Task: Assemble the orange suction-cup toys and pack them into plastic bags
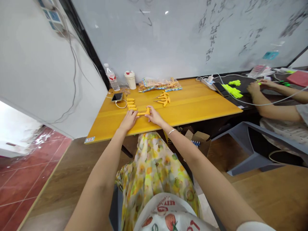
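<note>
My left hand (129, 120) and my right hand (154, 116) rest on the near edge of a yellow table (192, 102). Between them they pinch a small orange plastic piece (143, 112), one hand at each end, fingers closed on it. Just beyond my left hand lies a short row of small orange blocks (131, 104). Farther back sits a pile of orange hook-shaped parts with spiked shafts (163, 98). A clear bag of more orange parts (158, 84) lies by the wall.
A phone on a white cable (117, 97), a water bottle (112, 78) and a white cup (130, 79) stand at the table's back left. At the right, another person's hands (258, 87) handle neon green parts (233, 90). A cardboard box (198, 141) sits under the table.
</note>
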Tool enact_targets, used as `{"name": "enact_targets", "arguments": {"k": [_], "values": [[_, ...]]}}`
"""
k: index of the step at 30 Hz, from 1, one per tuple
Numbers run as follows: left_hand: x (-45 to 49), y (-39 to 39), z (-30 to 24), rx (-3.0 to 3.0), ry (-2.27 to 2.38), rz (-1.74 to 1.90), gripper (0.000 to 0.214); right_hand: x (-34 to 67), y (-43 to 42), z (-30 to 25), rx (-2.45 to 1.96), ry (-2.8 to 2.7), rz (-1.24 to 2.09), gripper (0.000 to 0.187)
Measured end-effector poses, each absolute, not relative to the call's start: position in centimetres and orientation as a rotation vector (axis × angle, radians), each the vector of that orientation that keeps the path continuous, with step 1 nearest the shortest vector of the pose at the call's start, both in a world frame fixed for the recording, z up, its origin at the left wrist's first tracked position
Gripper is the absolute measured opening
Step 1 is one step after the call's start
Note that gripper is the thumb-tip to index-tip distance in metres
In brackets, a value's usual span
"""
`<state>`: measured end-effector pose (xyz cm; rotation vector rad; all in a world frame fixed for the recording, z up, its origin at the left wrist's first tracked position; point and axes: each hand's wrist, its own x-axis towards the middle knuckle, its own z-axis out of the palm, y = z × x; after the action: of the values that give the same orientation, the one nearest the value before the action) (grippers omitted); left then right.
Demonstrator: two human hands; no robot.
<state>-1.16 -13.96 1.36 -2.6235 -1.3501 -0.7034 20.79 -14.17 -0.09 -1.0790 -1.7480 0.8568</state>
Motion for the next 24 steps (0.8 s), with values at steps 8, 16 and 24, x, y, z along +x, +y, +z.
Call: {"name": "enact_targets", "arguments": {"k": [8,16,24], "values": [[-1.0,-13.7,0.8,-2.644,-1.356,-0.754,0.031,20.6,-15.9,1.8,-1.204,-1.883,0.374,0.04],[-0.9,-13.7,0.8,-2.614,-1.417,-0.714,0.033,20.7,-15.7,1.8,-0.93,-1.89,0.347,0.02],[-0.6,-14.9,2.1,-2.525,-1.364,-0.658,0.038,20.8,-15.6,1.7,-1.032,-1.511,0.862,0.032]]}}
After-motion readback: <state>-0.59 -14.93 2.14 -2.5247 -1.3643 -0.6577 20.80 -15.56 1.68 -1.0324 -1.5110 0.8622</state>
